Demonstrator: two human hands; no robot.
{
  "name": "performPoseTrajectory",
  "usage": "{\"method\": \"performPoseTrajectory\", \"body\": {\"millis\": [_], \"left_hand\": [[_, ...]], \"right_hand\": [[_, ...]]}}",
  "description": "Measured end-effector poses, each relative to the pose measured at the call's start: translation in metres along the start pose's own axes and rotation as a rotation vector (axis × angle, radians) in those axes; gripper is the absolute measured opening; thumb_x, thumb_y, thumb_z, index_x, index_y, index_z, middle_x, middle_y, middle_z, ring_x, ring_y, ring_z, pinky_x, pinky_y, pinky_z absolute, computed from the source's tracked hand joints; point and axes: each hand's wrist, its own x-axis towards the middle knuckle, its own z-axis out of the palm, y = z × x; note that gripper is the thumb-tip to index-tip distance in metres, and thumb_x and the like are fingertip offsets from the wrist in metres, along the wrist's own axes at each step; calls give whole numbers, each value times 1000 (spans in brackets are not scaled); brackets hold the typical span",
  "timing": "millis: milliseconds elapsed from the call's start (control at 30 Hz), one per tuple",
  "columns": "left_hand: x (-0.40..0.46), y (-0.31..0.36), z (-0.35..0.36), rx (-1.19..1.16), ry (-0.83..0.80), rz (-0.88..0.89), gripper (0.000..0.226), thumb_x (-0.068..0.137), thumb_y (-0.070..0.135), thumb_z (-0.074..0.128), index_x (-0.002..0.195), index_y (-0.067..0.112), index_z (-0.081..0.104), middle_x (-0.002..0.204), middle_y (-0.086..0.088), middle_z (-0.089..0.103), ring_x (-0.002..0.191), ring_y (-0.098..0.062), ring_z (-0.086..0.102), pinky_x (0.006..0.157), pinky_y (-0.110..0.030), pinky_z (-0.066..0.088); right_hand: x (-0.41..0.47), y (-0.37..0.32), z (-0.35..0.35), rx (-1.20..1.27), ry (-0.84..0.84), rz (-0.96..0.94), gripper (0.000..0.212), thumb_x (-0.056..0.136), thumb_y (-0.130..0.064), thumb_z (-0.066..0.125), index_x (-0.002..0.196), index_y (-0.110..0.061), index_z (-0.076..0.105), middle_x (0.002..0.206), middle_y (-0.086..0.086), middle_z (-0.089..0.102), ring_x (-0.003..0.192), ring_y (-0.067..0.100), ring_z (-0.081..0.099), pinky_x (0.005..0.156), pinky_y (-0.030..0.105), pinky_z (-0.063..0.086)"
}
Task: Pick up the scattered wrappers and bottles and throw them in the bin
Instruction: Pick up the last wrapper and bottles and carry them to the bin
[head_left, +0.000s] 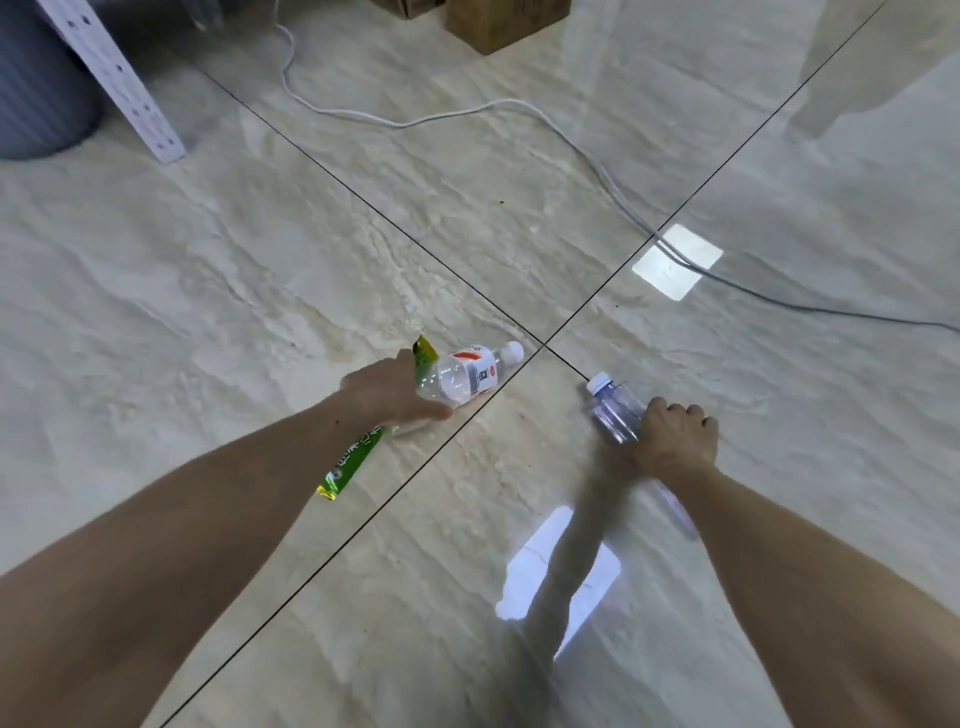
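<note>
1. The left hand (387, 392) has its grip wrapped around a clear water bottle (467, 375) with a red-and-white label, plus a green wrapper (353, 460) that trails back under the wrist.
2. That bottle's white cap points away from the grip, over a tile joint in the floor (208, 291).
3. The right hand (675, 441) is curled around the base of a bluish bottle (615, 410), neck pointing forward-left.
4. A grey bin (36, 88) stands far ahead-left of the left grip, beside a white perforated rail (119, 78).
5. A white cable (467, 111) runs well beyond both hands.
</note>
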Motion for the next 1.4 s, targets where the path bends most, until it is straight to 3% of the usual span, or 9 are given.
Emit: {"method": "performPoseTrajectory", "body": {"millis": [133, 367, 467, 600, 700, 867, 1100, 1267, 1400], "left_hand": [[-44, -12, -27, -43, -101, -58, 79, 67, 62, 72, 118, 11, 40, 99, -3, 56, 90, -23, 60, 74, -32, 43], [-152, -23, -131, -158, -114, -161, 81, 66, 63, 73, 118, 10, 41, 111, -9, 60, 104, -28, 61, 84, -36, 47], [-205, -27, -205, -225, -73, -230, 83, 64, 64, 73, 120, 11, 42, 112, -9, 60, 105, -29, 60, 88, -37, 49], [-267, -39, -302, -275, -46, -317, 80, 64, 63, 73, 118, 12, 43, 109, -7, 60, 104, -27, 60, 80, -32, 45], [-307, -61, -366, -350, -11, -389, 77, 62, 61, 74, 116, 14, 45, 100, -3, 57, 97, -25, 59, 73, -29, 41], [-354, -121, -458, -480, 60, -502, 80, 64, 60, 73, 122, 12, 44, 98, -2, 55, 100, -26, 60, 72, -29, 42], [-369, -252, -559, -573, 89, -531, 74, 76, 47, 72, 129, 3, 42, 120, -13, 59, 109, -30, 58, 77, -31, 44], [-347, -344, -614, -612, 117, -573, 63, 77, 33, 70, 125, 2, 45, 101, -9, 55, 86, -25, 57, 64, -29, 45], [-310, -399, -653, -638, 151, -570, 57, 74, 33, 70, 119, 4, 49, 98, -10, 59, 81, -26, 60, 68, -32, 51]], "right_hand": [[-41, -8, -40, 107, -109, -39, 57, 81, -51, 65, 118, -11, 49, 122, 9, 60, 117, 31, 50, 94, 39, 39], [-119, -32, -184, 229, -173, -184, 61, 72, -30, 73, 119, -17, 38, 109, 5, 62, 105, 29, 59, 76, 34, 37], [-152, -43, -270, 326, -177, -236, 56, 68, -26, 71, 111, -21, 36, 98, 1, 63, 97, 27, 63, 76, 34, 43], [-192, -70, -380, 400, -177, -310, 53, 67, -36, 71, 107, -20, 41, 99, -3, 63, 96, 25, 63, 76, 33, 44], [-218, -102, -452, 436, -218, -358, 55, 65, -32, 74, 107, -20, 42, 98, -5, 61, 96, 24, 63, 71, 30, 45], [-247, -174, -554, 402, -230, -499, 58, 65, -35, 77, 107, -20, 41, 99, -2, 63, 96, 24, 63, 68, 30, 46], [-277, -314, -655, 376, -195, -604, 56, 64, -30, 78, 105, -19, 43, 95, -2, 64, 89, 24, 63, 68, 33, 50], [-281, -414, -694, 369, -159, -619, 57, 65, -32, 81, 106, -19, 43, 93, -2, 63, 91, 25, 63, 63, 30, 44], [-268, -484, -713, 383, -127, -623, 57, 65, -35, 82, 104, -20, 43, 91, -2, 64, 89, 25, 64, 62, 29, 43]]}}
